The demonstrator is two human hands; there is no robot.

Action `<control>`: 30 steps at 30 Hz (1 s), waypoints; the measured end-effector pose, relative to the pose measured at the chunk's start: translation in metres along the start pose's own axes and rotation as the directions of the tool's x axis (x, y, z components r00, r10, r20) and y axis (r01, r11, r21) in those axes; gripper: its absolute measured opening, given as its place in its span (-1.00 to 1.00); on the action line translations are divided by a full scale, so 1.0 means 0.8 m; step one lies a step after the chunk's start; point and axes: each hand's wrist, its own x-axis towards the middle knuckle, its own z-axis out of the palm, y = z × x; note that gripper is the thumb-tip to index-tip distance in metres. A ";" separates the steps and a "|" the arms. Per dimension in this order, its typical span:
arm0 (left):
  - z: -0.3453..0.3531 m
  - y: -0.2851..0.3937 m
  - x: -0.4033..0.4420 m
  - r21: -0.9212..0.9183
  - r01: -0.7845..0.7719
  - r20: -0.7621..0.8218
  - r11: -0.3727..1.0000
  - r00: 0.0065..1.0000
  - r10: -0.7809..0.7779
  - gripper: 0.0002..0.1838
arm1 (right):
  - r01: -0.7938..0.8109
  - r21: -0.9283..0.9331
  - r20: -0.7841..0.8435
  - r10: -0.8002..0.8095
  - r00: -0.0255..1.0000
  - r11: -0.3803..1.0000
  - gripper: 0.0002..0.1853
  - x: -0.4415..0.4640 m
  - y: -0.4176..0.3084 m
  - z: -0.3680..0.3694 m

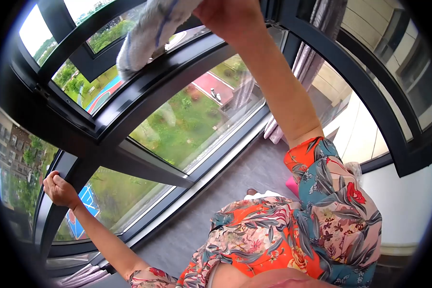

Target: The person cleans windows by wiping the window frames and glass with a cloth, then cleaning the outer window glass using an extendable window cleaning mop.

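Note:
My right hand (233, 19) is raised at the top of the view, gripping a white cloth (151, 36) with blue stripes. Its fingertips are cut off by the upper edge. The cloth hangs down to the left, and its lower end touches the dark window rail (163, 74) below an opened upper pane. Lower left, my left hand (61, 190) has its fingers curled around the edge of a dark upright window post (65, 168).
Large glass panes (177, 120) show lawn and sports courts far below. A grey floor (216, 187) runs along the sill. Gathered curtains (317, 53) hang at the right, and another curtain (79, 278) at lower left. A dark-framed sash (369, 91) stands at right.

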 end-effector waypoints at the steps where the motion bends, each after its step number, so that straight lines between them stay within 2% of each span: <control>1: 0.002 -0.004 0.001 0.015 -0.024 0.008 1.000 1.000 0.024 -0.78 | 0.029 0.163 0.031 -0.035 0.999 0.986 -0.73 -0.004 -0.028 0.011; 2: 0.003 -0.006 0.002 -0.003 -0.019 0.022 1.000 1.000 0.019 -0.78 | 0.024 -0.014 0.014 -0.024 1.000 1.000 -0.73 -0.024 -0.054 0.037; 4: 0.001 -0.004 0.006 -0.014 0.001 0.038 1.000 0.999 0.000 -0.79 | -0.015 0.047 -0.233 0.025 0.972 0.999 -0.76 -0.065 -0.071 0.042; 5: -0.001 -0.003 0.006 -0.184 0.018 0.032 0.983 0.999 -0.012 -0.81 | -0.070 0.085 -0.120 0.080 0.990 0.994 -0.71 -0.093 -0.074 0.034; 6: -0.005 0.010 0.003 -0.419 0.178 0.065 0.890 0.984 -0.167 -0.83 | -0.134 0.114 -0.004 0.135 0.991 0.984 -0.66 -0.119 -0.076 0.033; 7: 0.000 0.027 -0.011 -0.414 0.102 -0.006 0.904 0.993 -0.115 -0.82 | -0.193 -0.161 -0.419 0.110 0.901 0.968 -0.63 -0.118 -0.031 0.036; 8: -0.024 0.063 -0.014 -0.462 0.016 -0.057 0.887 0.997 -0.047 -0.80 | -0.228 0.206 0.019 0.230 0.973 0.952 -0.62 -0.140 -0.040 0.014; 10: -0.059 0.143 -0.030 -0.826 -0.025 -0.045 0.562 0.999 -0.022 -0.76 | -0.223 0.251 -0.246 0.285 0.926 0.942 -0.58 -0.181 -0.057 0.052; 11: -0.082 0.189 -0.040 -0.923 -0.018 0.031 0.385 0.992 0.121 -0.75 | -0.262 0.195 -0.247 0.306 0.919 0.945 -0.59 -0.196 -0.054 0.053; 12: -0.096 0.224 -0.049 -0.960 0.089 0.162 0.265 0.949 0.270 -0.74 | -0.292 0.145 -0.244 0.320 0.916 0.945 -0.60 -0.213 -0.048 0.050; 13: -0.102 0.265 -0.062 -0.969 0.201 0.241 0.144 0.899 0.367 -0.66 | -0.356 0.045 -0.344 0.348 0.872 0.934 -0.59 -0.229 -0.036 0.055; 14: -0.009 0.277 -0.105 -0.922 0.386 0.351 0.032 0.797 0.492 -0.46 | -0.486 -0.153 -0.517 0.349 0.781 0.861 -0.62 -0.231 0.055 0.013; 15: 0.019 0.310 -0.128 -0.789 0.606 0.447 -0.102 0.680 0.581 -0.27 | -0.611 -0.190 -0.548 0.433 0.716 0.769 -0.71 -0.231 0.070 -0.001; 16: 0.025 0.335 -0.147 -0.611 0.768 0.477 -0.190 0.549 0.686 -0.16 | -0.615 -0.237 -0.534 0.428 0.729 0.752 -0.74 -0.235 0.077 -0.003; 18: 0.027 0.352 -0.193 -0.197 0.973 0.419 -0.120 0.194 0.887 -0.29 | -0.615 -0.353 -0.480 0.427 0.766 0.705 -0.79 -0.243 0.089 -0.007; 20: 0.034 0.355 -0.203 -0.004 0.997 0.357 0.076 -0.070 0.931 -0.50 | -0.634 -0.470 -0.541 0.367 0.757 0.614 -0.81 -0.247 0.095 -0.025; 21: 0.043 0.362 -0.182 0.078 0.993 0.379 0.089 -0.112 0.918 -0.55 | -0.713 -0.447 -0.603 0.407 0.686 0.540 -0.81 -0.230 0.082 -0.047; 23: 0.058 0.362 -0.182 0.191 0.976 0.375 0.108 -0.174 0.910 -0.65 | -0.794 -0.361 -0.738 0.370 0.564 0.489 -0.82 -0.238 0.060 -0.073; 24: 0.068 0.364 -0.180 0.301 0.949 0.387 0.091 -0.208 0.898 -0.65 | -0.843 -0.351 -0.797 0.342 0.498 0.409 -0.82 -0.250 0.053 -0.090; 25: 0.084 0.366 -0.178 0.410 0.909 0.392 0.069 -0.244 0.887 -0.65 | -0.887 -0.330 -0.851 0.306 0.427 0.322 -0.82 -0.260 0.044 -0.102; 27: 0.117 0.373 -0.167 0.559 0.829 0.424 -0.003 -0.284 0.860 -0.67 | -0.980 -0.195 -0.933 0.303 0.193 0.023 -0.76 -0.250 0.004 -0.095; 30: 0.154 0.390 -0.128 0.483 0.871 0.496 0.090 -0.357 0.791 -0.67 | -0.931 -0.122 -0.992 -0.005 0.128 0.343 -0.74 -0.243 -0.091 -0.068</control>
